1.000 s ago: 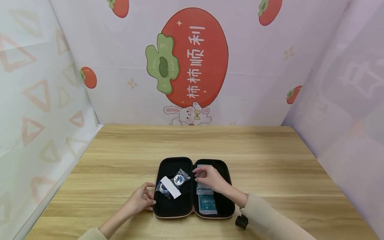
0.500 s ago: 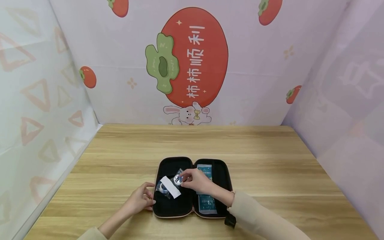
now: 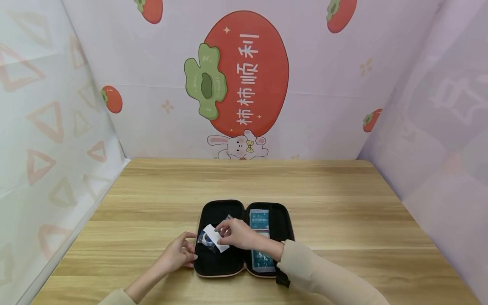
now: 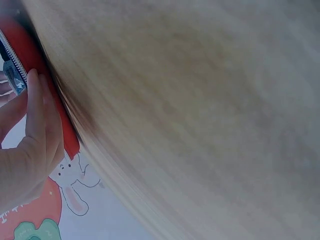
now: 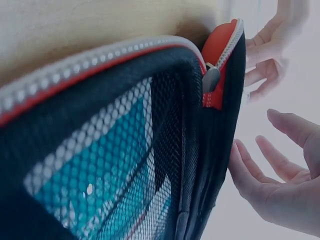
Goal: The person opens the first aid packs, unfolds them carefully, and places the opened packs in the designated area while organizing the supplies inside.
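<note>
White rectangular strip (image 3: pixel 212 239) is seen in the head view inside the left half of the opened zip case (image 3: pixel 219 267), which is set on the table (image 3: pixel 324 190) well short of its far edge. It is laid slantwise, its long axis directed from the far left toward the case's near edge, and a clear plastic bag (image 3: pixel 206 242) is partly covered by it. It is approached more closely by the right hand (image 3: pixel 239 234), which is extended from the right across the hinge line; the strip is thus placed to the left of that grip, its axis crossed at an angle by the fingers. Thumb and index finger are held apart over the strip's right-hand long side; whether it is touched cannot be told. The case's left edge is touched by the left hand (image 3: pixel 178 253), its fingers loosely bent and spread. Teal sachets (image 3: pixel 259 219) are contained in the right half. In the left wrist view, the left fingertips are rested on the red shell (image 4: pixel 65 127) beside the zipper (image 4: pixel 13 58); the strip is not shown. In the right wrist view, the right hand's fingers are spaced, nothing seen gripped between them; the strip is hidden, while teal packaging is covered by mesh (image 5: pixel 105 150).
</note>
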Motion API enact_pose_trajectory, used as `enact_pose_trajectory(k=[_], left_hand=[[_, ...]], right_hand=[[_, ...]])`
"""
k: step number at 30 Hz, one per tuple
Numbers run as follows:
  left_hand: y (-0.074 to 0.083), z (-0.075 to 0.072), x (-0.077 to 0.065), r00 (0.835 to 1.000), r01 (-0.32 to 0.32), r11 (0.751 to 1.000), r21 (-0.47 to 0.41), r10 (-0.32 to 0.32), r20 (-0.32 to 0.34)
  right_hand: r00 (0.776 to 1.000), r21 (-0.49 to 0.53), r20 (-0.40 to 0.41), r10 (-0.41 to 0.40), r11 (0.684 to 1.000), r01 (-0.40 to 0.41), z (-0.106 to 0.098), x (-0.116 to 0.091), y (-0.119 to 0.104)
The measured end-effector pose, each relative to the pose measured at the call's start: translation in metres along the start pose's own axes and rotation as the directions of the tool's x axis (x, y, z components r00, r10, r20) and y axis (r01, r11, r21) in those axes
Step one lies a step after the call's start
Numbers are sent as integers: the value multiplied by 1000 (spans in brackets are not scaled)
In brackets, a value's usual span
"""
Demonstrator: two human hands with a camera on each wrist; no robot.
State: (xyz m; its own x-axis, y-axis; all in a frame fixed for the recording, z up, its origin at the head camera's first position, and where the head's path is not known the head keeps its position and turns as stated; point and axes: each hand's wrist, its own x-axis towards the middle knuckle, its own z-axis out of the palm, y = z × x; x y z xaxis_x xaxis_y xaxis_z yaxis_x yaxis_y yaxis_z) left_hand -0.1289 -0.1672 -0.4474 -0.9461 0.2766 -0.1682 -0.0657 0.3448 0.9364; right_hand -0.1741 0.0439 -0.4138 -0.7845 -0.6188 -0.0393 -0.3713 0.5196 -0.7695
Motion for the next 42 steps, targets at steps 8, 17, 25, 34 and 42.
enact_pose_trajectory(k=[8, 17, 25, 34, 42], left_hand=[[0, -1, -1, 1000, -12, 1000, -3, 12, 7], [1, 0, -2, 1000, -6, 1000, 1, 6, 6], [1, 0, -3, 1000, -18, 1000, 0, 18, 11], [4, 0, -3, 1000, -4, 1000, 9, 4, 6], [3, 0, -4, 1000, -1, 1000, 7, 1, 7]], right_hand=[[1000, -24, -5, -4, 1000, 4, 6, 5, 3], [1000, -34, 20, 23, 999, -23, 11, 5, 2], [1000, -82, 3, 1, 997, -1, 15, 6, 2], [1000, -150, -31, -4, 989, 0, 19, 8, 2], [999, -142, -34, 16, 990, -21, 21, 8, 1]])
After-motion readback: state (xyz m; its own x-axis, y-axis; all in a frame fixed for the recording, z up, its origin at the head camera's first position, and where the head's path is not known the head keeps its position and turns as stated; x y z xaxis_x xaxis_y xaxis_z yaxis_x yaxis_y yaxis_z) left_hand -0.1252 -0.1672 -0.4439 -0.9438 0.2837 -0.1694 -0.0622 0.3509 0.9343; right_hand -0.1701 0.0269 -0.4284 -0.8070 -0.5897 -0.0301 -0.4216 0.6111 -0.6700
